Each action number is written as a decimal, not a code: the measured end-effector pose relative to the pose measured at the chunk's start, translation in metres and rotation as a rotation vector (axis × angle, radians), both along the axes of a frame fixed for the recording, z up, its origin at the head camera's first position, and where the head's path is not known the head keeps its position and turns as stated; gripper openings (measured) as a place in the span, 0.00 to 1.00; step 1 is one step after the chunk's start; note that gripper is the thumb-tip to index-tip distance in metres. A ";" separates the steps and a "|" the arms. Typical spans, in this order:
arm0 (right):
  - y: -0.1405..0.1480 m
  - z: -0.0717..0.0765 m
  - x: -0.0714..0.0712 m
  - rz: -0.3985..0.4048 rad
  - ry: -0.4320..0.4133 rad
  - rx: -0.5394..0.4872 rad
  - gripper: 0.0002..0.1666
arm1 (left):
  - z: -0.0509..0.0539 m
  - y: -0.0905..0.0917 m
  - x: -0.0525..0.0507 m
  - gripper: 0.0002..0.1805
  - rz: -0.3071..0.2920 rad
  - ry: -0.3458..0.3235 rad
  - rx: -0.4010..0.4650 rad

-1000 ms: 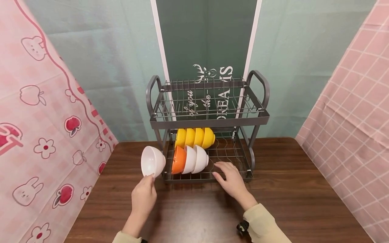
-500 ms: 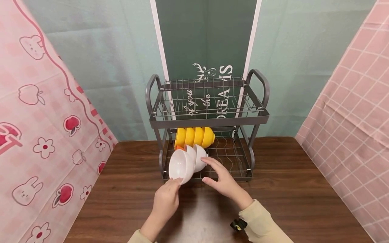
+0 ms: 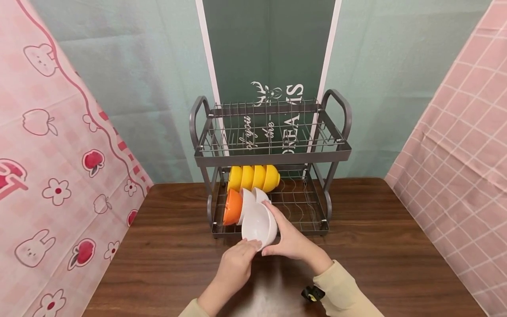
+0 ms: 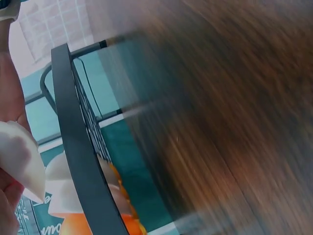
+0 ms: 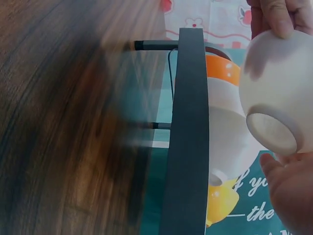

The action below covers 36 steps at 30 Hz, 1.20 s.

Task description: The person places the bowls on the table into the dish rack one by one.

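Note:
My left hand [image 3: 237,262] pinches the lower rim of a white bowl [image 3: 255,226], which is tilted with its opening toward the left. On the bowl's other side my right hand [image 3: 293,240] has its fingers and thumb spread around the base end; how firmly it touches is hard to see. The bowl is in front of the dish rack's lower tier. Behind it, on that tier, an orange bowl [image 3: 232,207] and two white bowls [image 3: 247,200] stand nested on their sides, partly hidden. In the right wrist view the held bowl's foot ring [image 5: 273,132] faces the right hand.
The two-tier dark metal dish rack [image 3: 273,158] stands at the back of the wooden table [image 3: 376,246]. Several yellow bowls [image 3: 253,178] are nested in the lower tier's back row. A patterned pink cloth [image 3: 59,158] hangs on the left, a checked one [image 3: 463,145] on the right.
My left hand has carried the white bowl from left of the rack to the right, across the front of the nested bowls. My right hand has opened wider around the bowl.

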State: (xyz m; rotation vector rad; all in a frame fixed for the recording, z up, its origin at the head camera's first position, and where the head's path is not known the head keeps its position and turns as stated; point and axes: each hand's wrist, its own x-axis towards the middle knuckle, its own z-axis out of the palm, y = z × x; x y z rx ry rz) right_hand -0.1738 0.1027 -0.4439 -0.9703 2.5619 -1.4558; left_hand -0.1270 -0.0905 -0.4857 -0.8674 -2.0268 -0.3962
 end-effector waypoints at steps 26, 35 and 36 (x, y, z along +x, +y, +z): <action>0.016 0.015 -0.013 -0.187 0.080 -0.091 0.66 | -0.002 0.012 -0.023 0.16 0.012 -0.140 0.074; 0.039 0.011 -0.036 -0.326 0.120 0.034 0.67 | -0.027 -0.005 -0.021 0.25 0.187 -0.329 0.006; 0.040 0.010 -0.039 -0.331 0.114 0.051 0.67 | -0.028 -0.006 -0.021 0.24 0.197 -0.350 -0.010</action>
